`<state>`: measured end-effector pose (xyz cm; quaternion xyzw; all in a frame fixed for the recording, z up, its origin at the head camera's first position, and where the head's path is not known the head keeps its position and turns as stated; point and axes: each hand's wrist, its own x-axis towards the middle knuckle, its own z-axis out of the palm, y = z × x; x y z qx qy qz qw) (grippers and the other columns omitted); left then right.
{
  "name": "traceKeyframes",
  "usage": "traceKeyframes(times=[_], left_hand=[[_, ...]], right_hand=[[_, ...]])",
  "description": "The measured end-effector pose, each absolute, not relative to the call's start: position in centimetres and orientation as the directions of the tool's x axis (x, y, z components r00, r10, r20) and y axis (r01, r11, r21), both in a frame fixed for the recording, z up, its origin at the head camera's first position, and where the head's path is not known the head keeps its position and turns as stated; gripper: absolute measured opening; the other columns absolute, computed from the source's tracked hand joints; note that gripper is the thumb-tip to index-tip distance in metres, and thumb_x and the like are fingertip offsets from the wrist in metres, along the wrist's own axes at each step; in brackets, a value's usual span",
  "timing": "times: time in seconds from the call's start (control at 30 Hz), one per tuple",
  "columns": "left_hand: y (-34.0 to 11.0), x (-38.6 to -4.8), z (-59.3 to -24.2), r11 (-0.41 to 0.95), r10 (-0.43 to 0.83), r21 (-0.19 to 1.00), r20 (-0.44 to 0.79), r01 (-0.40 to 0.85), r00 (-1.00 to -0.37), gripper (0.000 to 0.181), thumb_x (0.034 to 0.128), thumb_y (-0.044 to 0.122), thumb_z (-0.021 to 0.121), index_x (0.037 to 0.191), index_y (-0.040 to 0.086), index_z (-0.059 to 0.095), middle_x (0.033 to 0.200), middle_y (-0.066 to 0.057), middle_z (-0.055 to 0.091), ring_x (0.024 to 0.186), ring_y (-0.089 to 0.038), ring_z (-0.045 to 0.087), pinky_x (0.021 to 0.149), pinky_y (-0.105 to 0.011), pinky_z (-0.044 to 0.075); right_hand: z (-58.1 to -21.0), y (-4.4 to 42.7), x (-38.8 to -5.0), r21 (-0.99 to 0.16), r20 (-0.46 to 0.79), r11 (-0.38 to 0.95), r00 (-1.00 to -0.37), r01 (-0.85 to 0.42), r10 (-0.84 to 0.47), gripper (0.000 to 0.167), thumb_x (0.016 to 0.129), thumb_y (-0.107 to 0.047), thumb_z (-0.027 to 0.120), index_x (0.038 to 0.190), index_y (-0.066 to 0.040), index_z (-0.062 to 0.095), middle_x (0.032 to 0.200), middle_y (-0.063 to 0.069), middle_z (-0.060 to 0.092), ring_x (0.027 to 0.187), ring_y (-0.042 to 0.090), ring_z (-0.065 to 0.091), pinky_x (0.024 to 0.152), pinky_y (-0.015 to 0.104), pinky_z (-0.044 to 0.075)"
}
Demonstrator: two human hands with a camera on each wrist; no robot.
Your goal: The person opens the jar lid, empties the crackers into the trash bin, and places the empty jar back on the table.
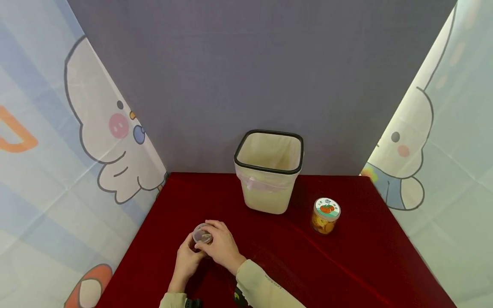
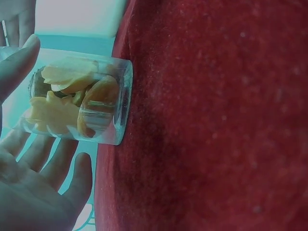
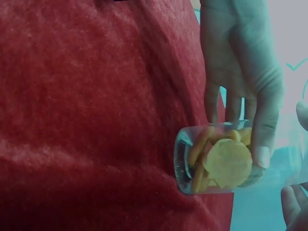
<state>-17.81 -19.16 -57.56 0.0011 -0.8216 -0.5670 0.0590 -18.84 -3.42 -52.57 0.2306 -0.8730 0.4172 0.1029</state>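
A small clear plastic jar (image 1: 199, 236) of yellow and orange snack pieces (image 2: 55, 113) is between both hands at the front left of the red-covered table. My left hand (image 1: 186, 260) grips its side, with the thumb in front and the fingers behind. My right hand (image 1: 221, 244) reaches over from the right and holds the jar's round top between thumb and fingers. In the right wrist view, the left hand (image 3: 245, 62) wraps the jar (image 3: 226, 166), base close to the cloth. Whether a lid is on is hard to tell.
A cream bin (image 1: 267, 199) with a black rim and liner stands at the back centre. To its right is another jar (image 1: 324, 218), its lid labelled with oranges. A grey cloth (image 1: 265, 64) hangs behind; printed curtains (image 1: 38, 205) flank the red table (image 1: 277, 265).
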Motion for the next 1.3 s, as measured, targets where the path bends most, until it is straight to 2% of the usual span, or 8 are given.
traceKeyframes(times=[0.27,0.53,0.73,1.0,1.1,1.3], left_hand=[[-19.3,-17.8,-57.4,0.333,-0.05,0.942,0.056,0.037,-0.997,0.064,0.0809,0.005,0.083,0.138,0.01,0.055,0.126,-0.015,0.064,0.105,-0.026,0.065,0.075,-0.027,0.054],[-19.4,-17.7,-57.6,0.272,-0.026,0.961,0.063,0.054,-0.998,0.068,0.0787,0.005,0.084,0.14,0.01,0.054,0.126,-0.019,0.062,0.093,-0.022,0.068,0.069,-0.03,0.057],[-19.3,-17.8,-57.6,0.308,-0.035,0.951,0.048,0.035,-0.998,0.07,0.0785,0.006,0.085,0.141,0.011,0.054,0.126,-0.017,0.062,0.094,-0.02,0.067,0.071,-0.028,0.056],[-19.4,-18.0,-57.4,0.318,-0.023,0.948,0.035,0.026,-0.999,0.069,0.0822,0.001,0.08,0.144,0.008,0.051,0.132,-0.02,0.059,0.112,-0.036,0.062,0.078,-0.032,0.057],[-19.6,-18.1,-57.4,0.32,-0.013,0.947,0.034,0.028,-0.999,0.068,0.0828,0.005,0.081,0.144,0.011,0.051,0.131,-0.018,0.06,0.111,-0.034,0.063,0.079,-0.032,0.057],[-19.5,-18.1,-57.2,0.308,-0.007,0.951,0.025,0.021,-1.0,0.071,0.0795,0.009,0.084,0.142,0.006,0.052,0.128,-0.017,0.062,0.107,-0.03,0.064,0.079,-0.03,0.056]], right_hand=[[-52.9,-3.6,-19.1,-0.712,0.394,0.505,-0.873,-0.488,-0.289,0.049,0.082,-0.039,0.081,0.124,-0.015,0.071,0.137,-0.006,0.057,0.121,0.013,0.053,0.098,0.031,0.048],[-53.2,-3.4,-19.2,-0.732,0.405,0.463,-0.866,-0.5,-0.293,0.047,0.081,-0.038,0.082,0.121,-0.015,0.073,0.135,-0.005,0.058,0.118,0.013,0.053,0.096,0.03,0.048],[-53.0,-2.9,-19.4,-0.697,0.409,0.493,-0.854,-0.52,-0.322,0.045,0.081,-0.04,0.082,0.119,-0.017,0.075,0.134,-0.005,0.059,0.117,0.012,0.054,0.096,0.03,0.048],[-52.6,-2.8,-20.0,-0.685,0.377,0.512,-0.853,-0.519,-0.36,0.042,0.079,-0.042,0.083,0.114,-0.019,0.077,0.133,-0.002,0.06,0.115,0.011,0.054,0.093,0.028,0.049],[-52.3,-2.6,-20.2,-0.683,0.359,0.506,-0.845,-0.527,-0.396,0.039,0.08,-0.039,0.083,0.114,-0.021,0.077,0.133,-0.004,0.06,0.118,0.01,0.054,0.095,0.026,0.048],[-51.9,-2.0,-20.8,-0.679,0.334,0.485,-0.82,-0.552,-0.465,0.034,0.081,-0.034,0.082,0.112,-0.021,0.078,0.137,-0.009,0.058,0.122,0.01,0.053,0.097,0.026,0.046]])
